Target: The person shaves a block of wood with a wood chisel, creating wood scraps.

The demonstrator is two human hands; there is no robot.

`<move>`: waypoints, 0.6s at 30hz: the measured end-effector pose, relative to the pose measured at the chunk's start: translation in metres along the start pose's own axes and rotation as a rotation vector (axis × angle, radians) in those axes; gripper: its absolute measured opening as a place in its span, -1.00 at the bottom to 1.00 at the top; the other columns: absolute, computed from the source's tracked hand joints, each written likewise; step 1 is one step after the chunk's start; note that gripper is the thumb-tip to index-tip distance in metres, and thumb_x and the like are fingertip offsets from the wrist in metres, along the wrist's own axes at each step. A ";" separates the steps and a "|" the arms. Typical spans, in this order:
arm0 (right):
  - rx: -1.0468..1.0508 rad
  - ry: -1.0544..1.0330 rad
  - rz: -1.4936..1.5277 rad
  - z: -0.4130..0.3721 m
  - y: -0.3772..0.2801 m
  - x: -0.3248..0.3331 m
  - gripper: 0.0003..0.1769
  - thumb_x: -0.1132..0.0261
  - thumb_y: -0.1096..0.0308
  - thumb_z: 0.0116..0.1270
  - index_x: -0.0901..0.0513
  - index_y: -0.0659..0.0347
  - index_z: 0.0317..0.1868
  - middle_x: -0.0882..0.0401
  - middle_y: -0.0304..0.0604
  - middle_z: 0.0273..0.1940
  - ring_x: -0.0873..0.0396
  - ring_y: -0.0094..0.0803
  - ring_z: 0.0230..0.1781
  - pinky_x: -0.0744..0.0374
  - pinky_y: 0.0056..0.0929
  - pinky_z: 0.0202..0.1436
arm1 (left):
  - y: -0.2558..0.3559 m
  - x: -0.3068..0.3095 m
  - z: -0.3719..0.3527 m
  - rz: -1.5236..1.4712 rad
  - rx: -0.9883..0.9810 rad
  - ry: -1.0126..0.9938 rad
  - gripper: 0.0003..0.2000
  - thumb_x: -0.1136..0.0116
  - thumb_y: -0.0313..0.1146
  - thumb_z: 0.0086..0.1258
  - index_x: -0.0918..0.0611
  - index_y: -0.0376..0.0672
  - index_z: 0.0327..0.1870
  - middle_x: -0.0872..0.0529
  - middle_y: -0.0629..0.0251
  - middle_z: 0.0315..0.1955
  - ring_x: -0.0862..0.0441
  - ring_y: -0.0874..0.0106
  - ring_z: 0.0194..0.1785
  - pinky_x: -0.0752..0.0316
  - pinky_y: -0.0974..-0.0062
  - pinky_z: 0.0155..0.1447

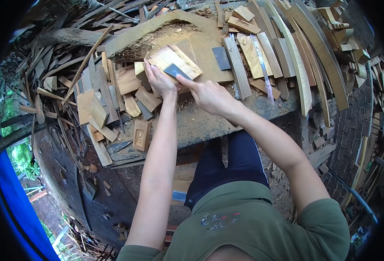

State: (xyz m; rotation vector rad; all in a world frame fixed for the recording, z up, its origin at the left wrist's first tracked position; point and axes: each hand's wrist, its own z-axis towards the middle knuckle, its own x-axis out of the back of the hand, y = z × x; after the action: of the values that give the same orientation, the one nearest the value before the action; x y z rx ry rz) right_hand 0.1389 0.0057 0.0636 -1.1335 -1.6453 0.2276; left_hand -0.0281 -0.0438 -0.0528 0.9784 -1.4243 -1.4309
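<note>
My left hand (160,81) grips the near left edge of a pale wooden block (184,60), its fingers partly hidden beneath. On the block's upper face lies a small dark grey rectangle of sandpaper (172,69). My right hand (209,96) has its extended index finger on the sandpaper's near corner; its other fingers are curled, and the thumb is hidden. A second dark grey rectangle of sandpaper (221,58) rests on the workbench to the right of the block. Beyond the block, a flat board (186,45) lies partly covered by it.
Wood offcuts (146,99) are heaped left of my left hand. A long narrow metal blade (259,53) with a wrapped handle lies on boards at right. Curved wooden strips (320,50) stand farther right. The dusty workbench edge (209,135) runs before my legs.
</note>
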 end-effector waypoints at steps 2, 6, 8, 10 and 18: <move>0.165 0.202 0.128 0.033 -0.002 -0.006 -0.42 0.03 0.34 0.43 -0.40 -0.03 0.46 -0.69 0.32 -0.14 -0.69 0.16 -0.08 -0.61 0.08 0.05 | -0.003 -0.001 0.002 0.000 -0.013 0.001 -0.49 0.27 -0.23 0.67 -0.31 -0.41 0.48 -0.35 -0.12 0.45 -0.29 0.10 0.52 -0.13 0.30 0.58; 0.213 0.264 0.111 0.043 0.001 -0.013 -0.41 0.04 0.33 0.45 -0.36 -0.08 0.50 -0.70 0.30 -0.21 -0.71 0.15 -0.14 -0.63 0.08 0.01 | -0.008 0.004 0.004 -0.096 -0.003 -0.028 -0.49 0.27 -0.24 0.66 -0.31 -0.39 0.48 -0.32 -0.09 0.48 -0.28 0.13 0.53 -0.13 0.30 0.58; 0.123 0.182 0.042 0.003 0.003 -0.002 -0.40 0.03 0.33 0.45 -0.35 -0.11 0.50 -0.71 0.28 -0.24 -0.72 0.15 -0.20 -0.65 0.08 -0.06 | -0.003 0.001 0.002 -0.057 0.007 -0.009 -0.49 0.28 -0.25 0.66 -0.31 -0.37 0.49 -0.30 -0.07 0.49 -0.27 0.13 0.54 -0.12 0.30 0.58; 0.036 0.089 -0.040 -0.009 0.004 0.003 -0.39 0.02 0.33 0.45 -0.35 -0.14 0.50 -0.71 0.26 -0.28 -0.73 0.14 -0.26 -0.67 0.08 -0.13 | -0.001 -0.003 0.002 -0.126 0.021 0.012 -0.50 0.27 -0.25 0.65 -0.32 -0.37 0.48 -0.32 -0.07 0.48 -0.28 0.12 0.53 -0.13 0.30 0.57; 0.174 0.331 -0.103 0.086 0.014 -0.007 -0.43 0.02 0.29 0.52 -0.32 -0.18 0.52 -0.68 0.28 -0.38 -0.72 0.12 -0.37 -0.69 0.05 -0.22 | 0.011 0.003 0.000 0.238 -0.103 -0.002 -0.49 0.25 -0.23 0.65 -0.34 -0.46 0.44 -0.39 -0.20 0.41 -0.33 0.01 0.49 -0.17 0.27 0.56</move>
State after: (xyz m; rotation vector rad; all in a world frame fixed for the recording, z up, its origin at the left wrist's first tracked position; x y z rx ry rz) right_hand 0.0748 0.0404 0.0151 -0.8993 -1.3576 0.1072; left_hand -0.0283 -0.0468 -0.0417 0.7174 -1.4033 -1.3152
